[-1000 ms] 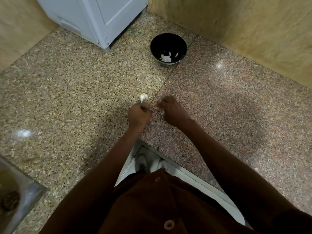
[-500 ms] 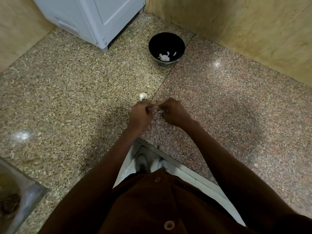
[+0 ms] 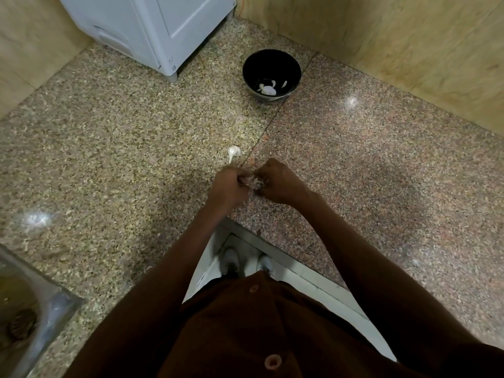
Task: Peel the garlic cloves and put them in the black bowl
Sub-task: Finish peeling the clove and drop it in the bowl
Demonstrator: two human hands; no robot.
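Since the earlier frame the two hands have drawn closer together and the view has tipped a little, so the bowl [image 3: 272,75] sits slightly nearer them; nothing else has shifted. The left hand [image 3: 227,186] and right hand [image 3: 281,181] are both curled, fingertips meeting over a small clove [image 3: 252,181], each pinching at it; papery skin seems to show between them, though the clove itself is mostly hidden. A clove is light, firm and small, its skin thin, dry and brittle, so it is best held by the ends while a nail lifts the skin at the root tip; once bare it turns slick and can slip. A garlic piece [image 3: 234,151] lies on the counter [image 3: 136,148] just beyond the hands. The bowl stands well beyond, near the wall corner, with a few white pieces inside. A white appliance [image 3: 152,25] stands left of it, a sink [image 3: 32,309] at the near left. Nothing blocks the way to the bowl.
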